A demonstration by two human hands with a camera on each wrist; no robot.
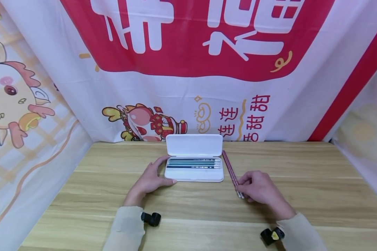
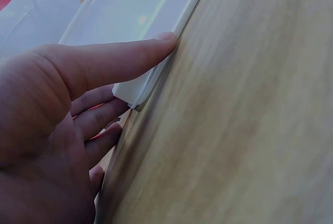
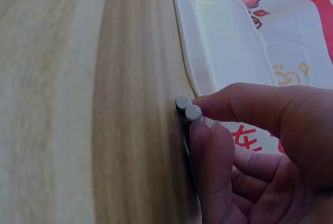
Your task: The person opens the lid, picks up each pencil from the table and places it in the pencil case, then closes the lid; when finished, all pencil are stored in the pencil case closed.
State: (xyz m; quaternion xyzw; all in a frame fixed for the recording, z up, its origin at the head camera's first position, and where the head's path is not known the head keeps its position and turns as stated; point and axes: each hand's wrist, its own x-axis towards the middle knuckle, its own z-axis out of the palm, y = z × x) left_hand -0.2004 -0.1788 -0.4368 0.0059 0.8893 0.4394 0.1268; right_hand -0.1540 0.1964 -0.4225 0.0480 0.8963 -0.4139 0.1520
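A white pencil case (image 1: 194,176) lies with its lid raised at the back of the table, several dark green pencils (image 1: 193,163) side by side in its tray. My left hand (image 1: 151,177) spans the case's left end, its thumb (image 2: 130,60) along the front edge and the fingers around the back corner. To the right of the case, my right hand (image 1: 258,186) pinches two dark red pencils (image 1: 230,168) near their white eraser ends (image 3: 193,112). Their far ends reach toward the table's back edge, beside the case's right side.
The wooden table (image 1: 204,219) meets a hanging printed cloth (image 1: 191,83) right behind the case. A patterned cloth (image 1: 22,104) hangs on the left side. Small black cameras (image 1: 151,219) sit at both wrists.
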